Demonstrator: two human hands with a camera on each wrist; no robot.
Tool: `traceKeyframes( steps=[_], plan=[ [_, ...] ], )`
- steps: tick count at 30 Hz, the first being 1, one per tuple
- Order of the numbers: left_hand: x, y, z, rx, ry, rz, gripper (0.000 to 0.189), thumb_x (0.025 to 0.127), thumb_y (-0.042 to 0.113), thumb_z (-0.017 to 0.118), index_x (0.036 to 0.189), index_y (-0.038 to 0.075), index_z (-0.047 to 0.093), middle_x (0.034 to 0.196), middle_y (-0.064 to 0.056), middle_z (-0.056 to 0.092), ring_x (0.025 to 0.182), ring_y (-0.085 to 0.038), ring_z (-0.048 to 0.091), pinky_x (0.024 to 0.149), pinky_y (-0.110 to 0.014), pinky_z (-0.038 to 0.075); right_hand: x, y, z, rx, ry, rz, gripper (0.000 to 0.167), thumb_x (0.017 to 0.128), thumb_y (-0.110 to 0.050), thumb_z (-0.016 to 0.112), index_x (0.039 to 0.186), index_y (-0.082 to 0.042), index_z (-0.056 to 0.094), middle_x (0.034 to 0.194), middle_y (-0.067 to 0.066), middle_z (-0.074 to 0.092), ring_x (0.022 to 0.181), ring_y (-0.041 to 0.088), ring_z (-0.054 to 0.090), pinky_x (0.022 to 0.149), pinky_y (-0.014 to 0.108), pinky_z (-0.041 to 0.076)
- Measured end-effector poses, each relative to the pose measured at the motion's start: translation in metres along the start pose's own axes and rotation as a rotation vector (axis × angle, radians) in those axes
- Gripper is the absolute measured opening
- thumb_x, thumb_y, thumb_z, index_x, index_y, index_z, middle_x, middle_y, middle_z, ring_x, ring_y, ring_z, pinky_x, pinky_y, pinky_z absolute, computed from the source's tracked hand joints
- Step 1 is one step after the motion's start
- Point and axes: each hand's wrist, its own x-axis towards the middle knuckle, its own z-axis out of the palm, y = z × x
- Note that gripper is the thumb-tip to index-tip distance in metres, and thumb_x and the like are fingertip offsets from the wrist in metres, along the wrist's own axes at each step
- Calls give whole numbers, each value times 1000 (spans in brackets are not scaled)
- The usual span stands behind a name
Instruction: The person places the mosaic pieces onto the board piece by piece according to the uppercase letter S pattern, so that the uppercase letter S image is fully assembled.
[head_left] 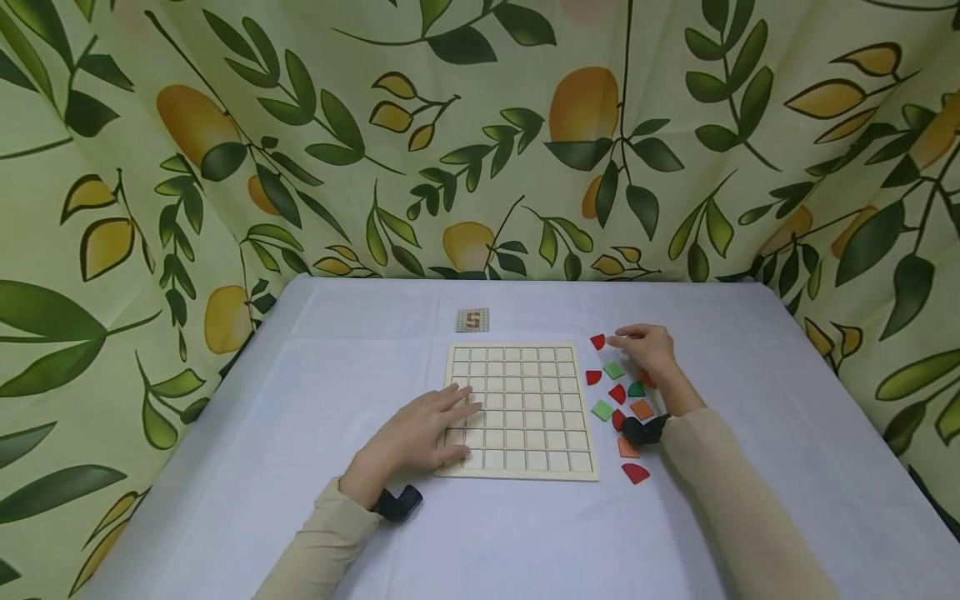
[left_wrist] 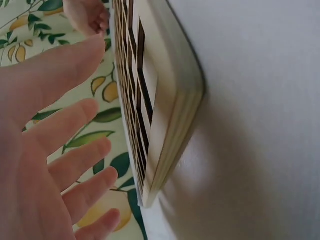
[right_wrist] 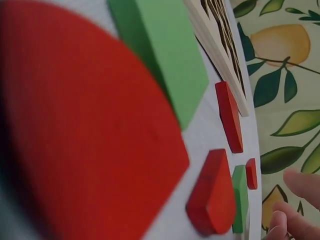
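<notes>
A pale board [head_left: 517, 400] marked with a square grid lies on the table. Over its left edge is my left hand [head_left: 420, 429], fingers spread and straight. The left wrist view has that hand's fingers [left_wrist: 82, 165] beside the board's corner, holding nothing. To the right of the board, my right hand [head_left: 651, 348] reaches over scattered pieces, its fingers bent. Its fingertips are close to a red quarter-circle piece [head_left: 597, 342]. In the right wrist view this red piece [right_wrist: 251, 173] appears on the cloth, apart from the fingers, and nothing shows between them.
Several red, green and orange pieces lie right of the board, among them a light green square [head_left: 602, 410], an orange square [head_left: 642, 408] and a red quarter circle [head_left: 635, 473]. A small patterned card [head_left: 472, 320] lies behind the board. A leaf-print curtain [head_left: 480, 125] surrounds the white-covered table.
</notes>
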Motion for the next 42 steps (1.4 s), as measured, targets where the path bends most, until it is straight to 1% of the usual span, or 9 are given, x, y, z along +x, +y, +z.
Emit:
traceKeyframes(
  steps=[2, 5, 10, 15, 21, 27, 35, 39, 42],
  plan=[
    [0, 2, 1, -6, -6, 16, 64, 92, 38, 70, 148, 12, 52, 156, -14, 45, 147, -36, 38, 119, -51, 36, 2, -1, 3, 6, -10, 25, 48, 96, -28, 67, 133, 2, 62, 135, 23, 54, 109, 30, 50, 75, 24, 44],
    [-1, 5, 3, -3, -15, 32, 64, 91, 39, 72, 147, 13, 54, 156, -14, 46, 147, -36, 38, 119, -50, 36, 3, -4, 7, -2, -20, 36, 46, 96, -26, 67, 132, 2, 63, 136, 23, 54, 110, 30, 50, 78, 27, 45],
    [-3, 10, 5, 25, -64, 25, 65, 91, 42, 70, 148, 15, 53, 158, -12, 43, 149, -34, 35, 119, -48, 36, 1, -9, 13, -57, -25, 32, 45, 94, -26, 69, 127, 5, 63, 129, 23, 57, 103, 28, 49, 71, 27, 42],
    [-3, 13, 7, 46, -81, 25, 66, 91, 44, 69, 148, 16, 53, 159, -12, 42, 150, -34, 34, 119, -47, 36, 1, -12, 16, -108, -8, 32, 44, 93, -27, 72, 123, 4, 66, 125, 23, 60, 97, 27, 49, 67, 27, 41],
    [-3, 15, 9, 32, -92, 29, 65, 92, 45, 68, 148, 15, 54, 159, -14, 42, 150, -35, 34, 119, -46, 36, 2, -15, 19, -124, 8, 45, 40, 91, -25, 74, 119, 2, 69, 122, 21, 63, 97, 27, 52, 68, 29, 43],
    [-3, 17, 9, 10, -108, 21, 66, 92, 46, 69, 149, 16, 52, 160, -12, 40, 151, -34, 32, 119, -48, 35, 1, -17, 20, -157, 23, 58, 36, 92, -22, 71, 120, 1, 68, 128, 23, 61, 103, 31, 52, 72, 31, 42],
    [-6, 15, 9, 3, -109, -1, 67, 91, 45, 70, 149, 16, 52, 161, -12, 39, 150, -34, 34, 118, -49, 36, 2, -17, 20, -114, -3, 44, 39, 93, -20, 71, 123, 4, 66, 132, 25, 59, 110, 34, 50, 80, 35, 46],
    [-6, 16, 8, -11, -107, 0, 66, 91, 43, 70, 149, 16, 52, 161, -12, 39, 150, -33, 34, 118, -49, 37, 0, -16, 19, -91, -22, 27, 40, 93, -21, 72, 124, 3, 66, 129, 23, 59, 108, 31, 49, 76, 31, 45],
    [-6, 16, 8, -13, -106, -1, 66, 91, 42, 71, 148, 16, 53, 161, -13, 39, 150, -33, 34, 118, -48, 37, -3, -16, 19, -73, -53, 6, 42, 91, -22, 74, 125, 2, 67, 120, 21, 60, 100, 28, 50, 70, 28, 45]
  ],
)
